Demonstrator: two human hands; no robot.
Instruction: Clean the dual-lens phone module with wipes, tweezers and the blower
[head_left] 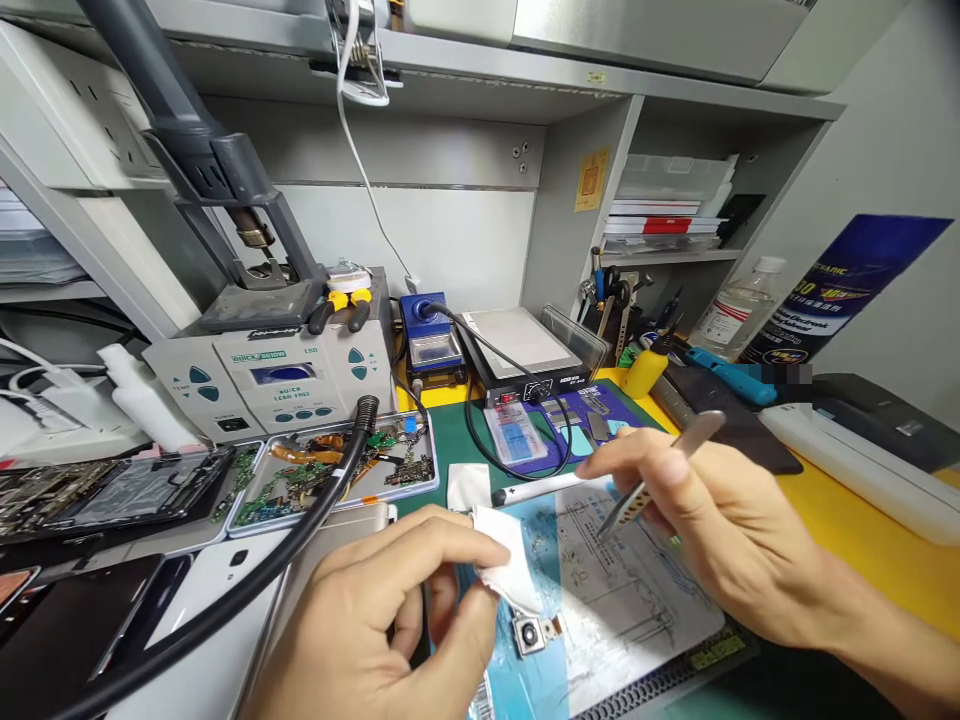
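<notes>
My left hand [375,620] is closed, pinching a small white wipe [508,565] between thumb and fingers, low in the middle of the view. Just under the wipe a small camera module [534,634] lies on a light blue work mat [600,610]. My right hand [720,530] grips metal tweezers [660,472] whose tips point down-left toward the mat, a little above it. A white pen-like tool [540,488] lies on the mat behind the hands.
A hot-air rework station [270,375] with a black hose [247,590] stands at left, with a tray of circuit boards [337,470] and opened phones [112,495] in front. A blue soldering unit [429,340], heating plate [525,345], yellow bottle [645,368] and clear bottle [739,305] stand behind.
</notes>
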